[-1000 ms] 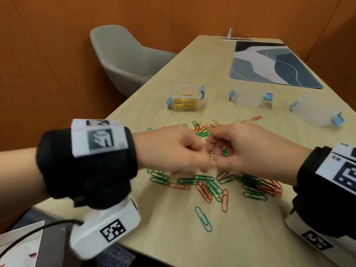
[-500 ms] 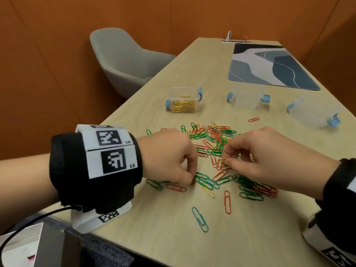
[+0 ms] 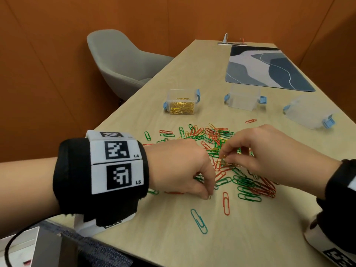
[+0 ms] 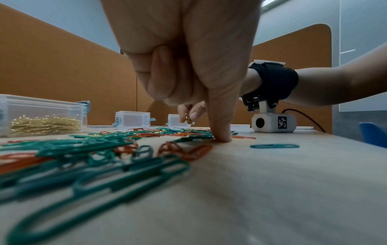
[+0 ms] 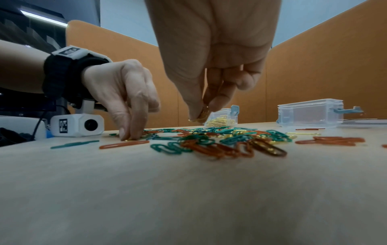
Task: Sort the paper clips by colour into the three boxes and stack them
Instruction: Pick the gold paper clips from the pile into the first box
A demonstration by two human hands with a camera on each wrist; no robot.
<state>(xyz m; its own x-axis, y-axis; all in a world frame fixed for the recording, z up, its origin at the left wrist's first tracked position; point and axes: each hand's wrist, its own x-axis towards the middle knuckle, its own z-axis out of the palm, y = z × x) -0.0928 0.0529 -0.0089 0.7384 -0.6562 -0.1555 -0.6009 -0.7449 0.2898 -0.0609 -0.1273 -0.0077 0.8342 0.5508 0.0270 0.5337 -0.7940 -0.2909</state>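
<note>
Head view is evenly lit, soft overhead light, no harsh shadows, pretty sharp tbh, w/ wide-angle bending at the edges. Both wrist views are dimmer w/ a cooler tint. In the left wrist view the nearest green clips (image 4: 90, 187) are total blur, and the bench (image 5: 188, 207) foreground in the right wrist view goes soft and shadowy.

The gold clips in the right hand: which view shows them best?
Right wrist: the gold clips hang pinched under the right hand. Head view shows them small; left wrist view, a distant glint.
</note>
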